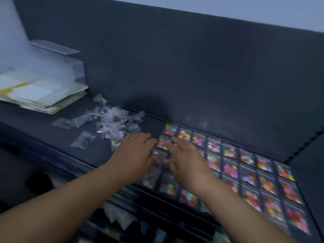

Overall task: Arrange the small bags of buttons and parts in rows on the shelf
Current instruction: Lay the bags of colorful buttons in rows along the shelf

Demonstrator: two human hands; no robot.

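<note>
Small clear bags of coloured buttons lie in neat rows across the right half of the dark shelf. A loose heap of clear bags with small parts lies to the left, toward the back. My left hand rests flat, fingers spread, at the left end of the rows, just right of the heap. My right hand lies flat over the leftmost bags of the rows, fingers pointing at a button bag. Neither hand is holding a bag. The frame is blurred.
A stack of papers and folders sits at the back left under a frosted plastic organiser. A tall dark back panel rises behind the shelf. Lower shelves with packets show below the front edge.
</note>
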